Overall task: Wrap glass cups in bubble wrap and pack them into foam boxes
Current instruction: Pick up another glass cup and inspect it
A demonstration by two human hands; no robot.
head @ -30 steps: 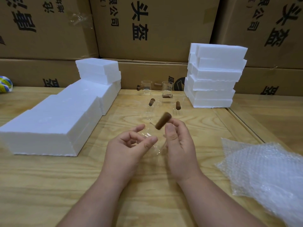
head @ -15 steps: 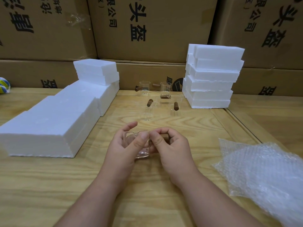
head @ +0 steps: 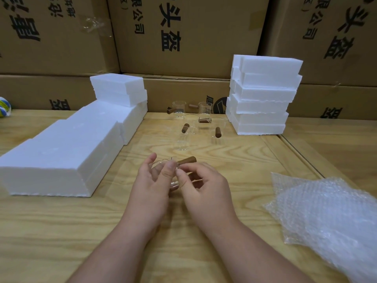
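Note:
I hold a small clear glass cup with a brown wooden handle (head: pixel 186 160) just above the wooden table (head: pixel 61 221), in the middle. My left hand (head: pixel 152 184) cups the glass body, thumb on its rim. My right hand (head: pixel 206 187) pinches the rim beside the handle, which points up and to the right. Several more glass cups (head: pixel 190 124) with wooden handles stand farther back. Sheets of bubble wrap (head: pixel 326 217) lie at the right. White foam boxes (head: pixel 61 152) sit in a long row at the left, and another foam stack (head: pixel 263 94) stands at the back right.
Large printed cardboard cartons (head: pixel 183 37) wall off the back of the table. A coloured ball-like object (head: pixel 4 106) shows at the far left edge. A seam (head: pixel 295 152) between two table tops runs diagonally at the right.
The cup has turned in my hands: its handle pointed up a second ago, was hidden behind my fingers half a second ago, and now sticks out to the upper right.

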